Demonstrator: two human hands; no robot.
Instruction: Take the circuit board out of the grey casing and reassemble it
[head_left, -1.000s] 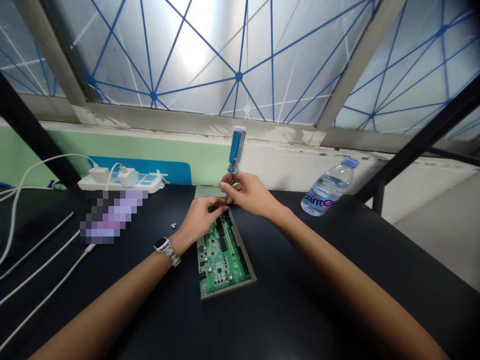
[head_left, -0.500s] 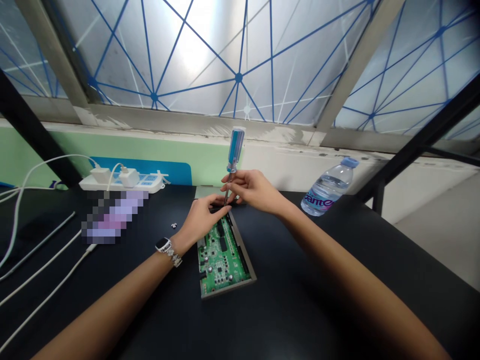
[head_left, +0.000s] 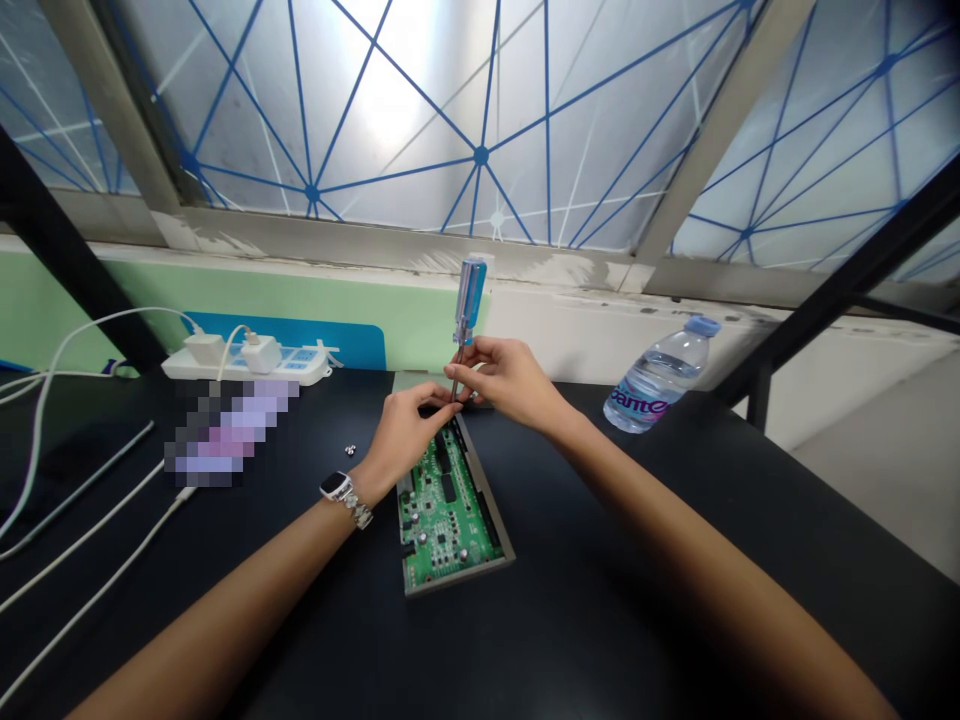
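A screwdriver [head_left: 469, 300] with a clear and blue handle stands nearly upright over the far end of a green circuit board [head_left: 442, 515] in a metal frame. My right hand [head_left: 506, 380] is closed, its thumb and fingers pinching the shaft just below the handle. Lower down, my left hand [head_left: 409, 425] is closed around the bottom of the shaft, thumb on the near side. Its fingers hide the tip and the board's far end. A few small screws [head_left: 350, 451] lie on the black table, left of this hand.
On the right stands a tilted-looking water bottle [head_left: 660, 380]. At the back left is a white power strip [head_left: 300, 368] with plugs and white cables [head_left: 97, 560]. A pixelated object [head_left: 232, 435] lies in front of it. Behind the table [head_left: 585, 620] are a wall and frosted windows.
The screwdriver's handle has turned, its blue side now facing right. My right fingers have shifted slightly on the shaft. The board stays in place, with only a small shift of the view.
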